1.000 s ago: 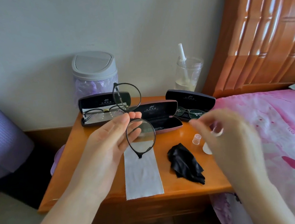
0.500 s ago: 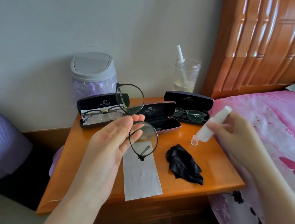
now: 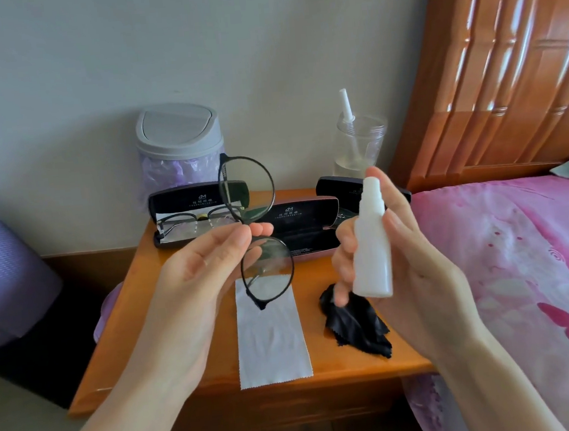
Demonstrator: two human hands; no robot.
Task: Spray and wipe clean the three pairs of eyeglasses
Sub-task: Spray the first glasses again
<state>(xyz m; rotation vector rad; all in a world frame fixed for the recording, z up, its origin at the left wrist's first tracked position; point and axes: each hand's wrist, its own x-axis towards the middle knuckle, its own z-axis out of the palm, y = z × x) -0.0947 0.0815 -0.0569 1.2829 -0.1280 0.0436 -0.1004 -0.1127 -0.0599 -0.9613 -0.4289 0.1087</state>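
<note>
Spraying step, seemingly the first pair: left hand [image 3: 199, 274] fingers [image 3: 240, 234] pinch the round black eyeglasses [image 3: 247, 194] at the bridge, above the tabletop [image 3: 341, 372]. At their 3 o'clock, the right hand [image 3: 418, 265] grips the white spray bottle [image 3: 372, 252]. Next, pump mist onto the lenses.

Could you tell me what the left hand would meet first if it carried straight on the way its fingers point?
Most likely the open middle case, just beyond the fingertips of the left hand, which pinches the round glasses. Depth is unclear, so the hand may pass above it.
</note>
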